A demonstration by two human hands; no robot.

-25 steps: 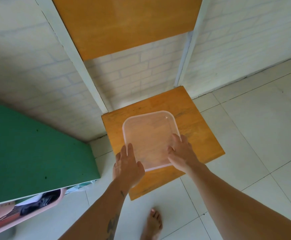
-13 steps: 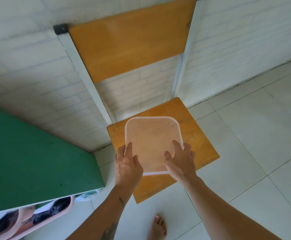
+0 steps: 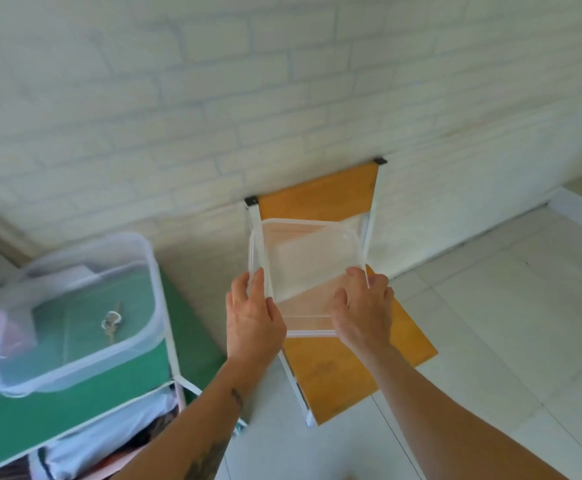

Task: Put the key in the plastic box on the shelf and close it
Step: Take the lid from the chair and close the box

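A clear lid [image 3: 312,268] is being grasped by both hands, left hand [image 3: 253,320] and right hand [image 3: 365,311], above an orange chair [image 3: 338,372]. The key [image 3: 111,322] is lying in the open plastic box [image 3: 75,313] on the green shelf [image 3: 40,420], beside a white brick wall [image 3: 213,98] and tiled floor [image 3: 507,323]. No writing is being seen.

A single head-worn wide-angle camera looks forward and steeply down from the person's standing height. It faces a white brick wall [image 3: 213,98], with both forearms reaching out from the bottom edge, a green shelf [image 3: 75,403] at the lower left and a wooden chair [image 3: 338,375] near the centre.
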